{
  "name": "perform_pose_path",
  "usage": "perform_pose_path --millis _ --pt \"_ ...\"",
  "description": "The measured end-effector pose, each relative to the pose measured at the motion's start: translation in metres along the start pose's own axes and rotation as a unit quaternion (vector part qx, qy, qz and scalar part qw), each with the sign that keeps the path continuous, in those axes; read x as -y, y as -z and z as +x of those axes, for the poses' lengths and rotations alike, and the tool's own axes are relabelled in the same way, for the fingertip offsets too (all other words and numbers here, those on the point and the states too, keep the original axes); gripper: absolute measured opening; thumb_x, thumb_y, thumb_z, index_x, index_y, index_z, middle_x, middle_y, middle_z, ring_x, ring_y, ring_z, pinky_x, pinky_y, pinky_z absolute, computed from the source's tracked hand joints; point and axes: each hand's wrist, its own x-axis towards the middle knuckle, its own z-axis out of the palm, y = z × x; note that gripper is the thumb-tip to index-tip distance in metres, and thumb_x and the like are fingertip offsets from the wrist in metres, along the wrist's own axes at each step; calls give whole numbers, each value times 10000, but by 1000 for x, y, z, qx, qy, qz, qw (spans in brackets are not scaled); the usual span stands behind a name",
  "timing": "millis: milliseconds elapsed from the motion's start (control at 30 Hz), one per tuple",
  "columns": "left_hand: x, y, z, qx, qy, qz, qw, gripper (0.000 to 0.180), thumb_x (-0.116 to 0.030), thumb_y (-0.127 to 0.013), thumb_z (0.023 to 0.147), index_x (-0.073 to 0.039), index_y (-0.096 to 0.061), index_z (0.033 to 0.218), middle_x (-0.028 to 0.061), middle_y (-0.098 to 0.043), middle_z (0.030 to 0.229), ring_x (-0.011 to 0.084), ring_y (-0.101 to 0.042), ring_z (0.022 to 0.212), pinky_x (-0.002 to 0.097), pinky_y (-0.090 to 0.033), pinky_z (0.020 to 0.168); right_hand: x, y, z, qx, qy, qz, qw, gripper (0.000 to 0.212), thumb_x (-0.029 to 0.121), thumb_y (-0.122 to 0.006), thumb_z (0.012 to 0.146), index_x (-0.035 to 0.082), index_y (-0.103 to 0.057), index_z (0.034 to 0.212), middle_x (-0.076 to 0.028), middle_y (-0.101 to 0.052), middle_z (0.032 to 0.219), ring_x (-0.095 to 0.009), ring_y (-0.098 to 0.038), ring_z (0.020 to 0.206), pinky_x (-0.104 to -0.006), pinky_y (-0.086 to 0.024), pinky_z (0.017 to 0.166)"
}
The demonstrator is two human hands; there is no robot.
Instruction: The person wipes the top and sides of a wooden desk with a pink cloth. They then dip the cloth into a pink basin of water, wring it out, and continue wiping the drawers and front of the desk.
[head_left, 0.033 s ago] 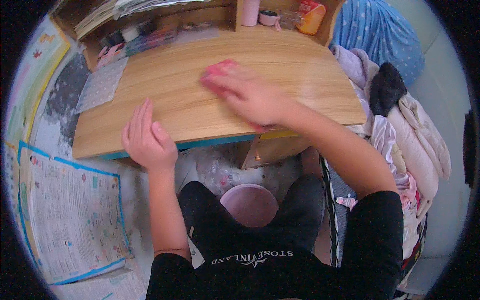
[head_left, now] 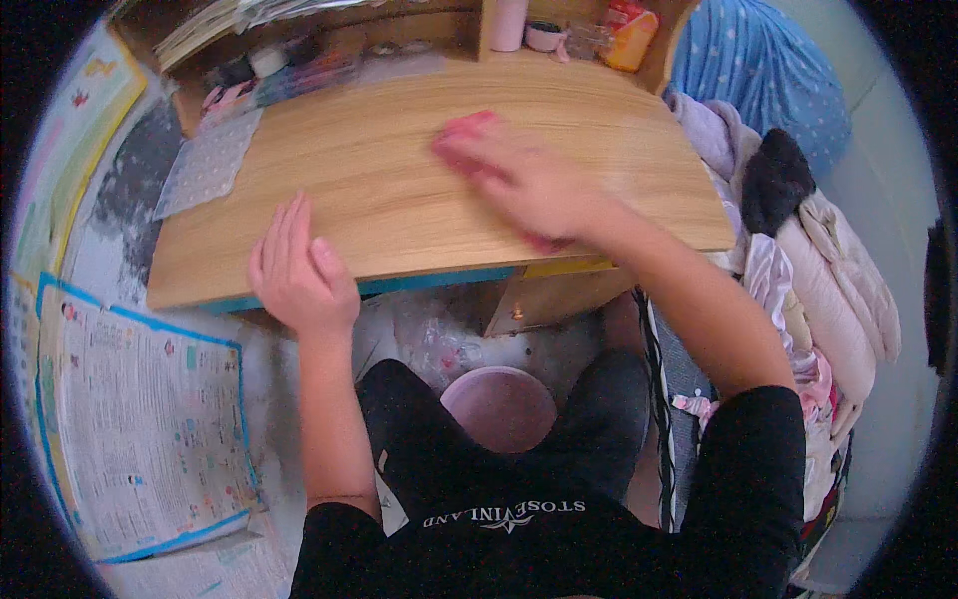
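Note:
A pinkish-red cloth (head_left: 466,140) lies under my right hand (head_left: 544,190), pressed on the wooden desktop (head_left: 369,170). It sticks out past the fingertips and also below the palm near the front edge. The hand is somewhat smeared by motion, but its fingers rest over the cloth. At the left part of the desk's front edge is my left hand (head_left: 301,270), with nothing in it. Its fingers are stretched out together and the thumb stands apart.
A shelf at the back holds papers, a pink cup (head_left: 509,25) and an orange packet (head_left: 631,38). A dotted translucent sheet (head_left: 210,165) lies at the desk's left. Below stands a pink bin (head_left: 499,409). Clothes (head_left: 813,270) are piled at the right.
My right hand and the cloth have shifted a little to the right across the desktop. The left hand stays at nearly the same place.

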Motion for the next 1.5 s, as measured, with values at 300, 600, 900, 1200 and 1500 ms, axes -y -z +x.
perform_pose_path --millis 300,600,900,1200,1500 --pt "35 42 -35 -46 32 -32 998 542 -293 -395 1077 16 -514 1506 207 -480 1597 446 -359 1523 542 -238 1262 -44 -1 13 -48 -109 -161 980 464 209 -519 983 13 -576 1400 -236 -576 1449 -425 -515 1378 -510 -384 1190" --pt "45 14 -61 -103 115 -30 988 636 -376 -358 1098 10 -385 1603 212 -336 1693 493 -212 1574 599 -143 1275 164 -109 96 -31 127 34 991 495 221 -568 938 12 -592 1386 -251 -578 1438 -427 -499 1399 -508 -364 1213" --pt "-21 10 -9 -16 -53 -31 998 556 -301 -338 1054 -65 -567 1503 164 -477 1621 458 -318 1547 610 -157 1267 -58 58 -63 6 -123 -60 990 513 195 -476 1040 95 -505 1543 -202 -471 1602 -390 -352 1541 -478 -233 1299" --pt "-44 -11 8 9 -71 2 997 545 -282 -371 986 -94 -695 1381 107 -634 1492 382 -535 1434 567 -344 1202 -221 83 -50 38 -212 -221 951 522 255 -453 1080 65 -458 1566 -215 -487 1591 -394 -434 1492 -460 -326 1254" --pt "-34 -16 0 31 -78 28 996 607 -349 -261 1054 -86 -697 1385 78 -699 1410 353 -599 1380 575 -327 1215 -282 78 -24 -23 -226 -136 964 493 263 -448 1068 59 -507 1514 -243 -574 1480 -419 -528 1388 -482 -408 1187"
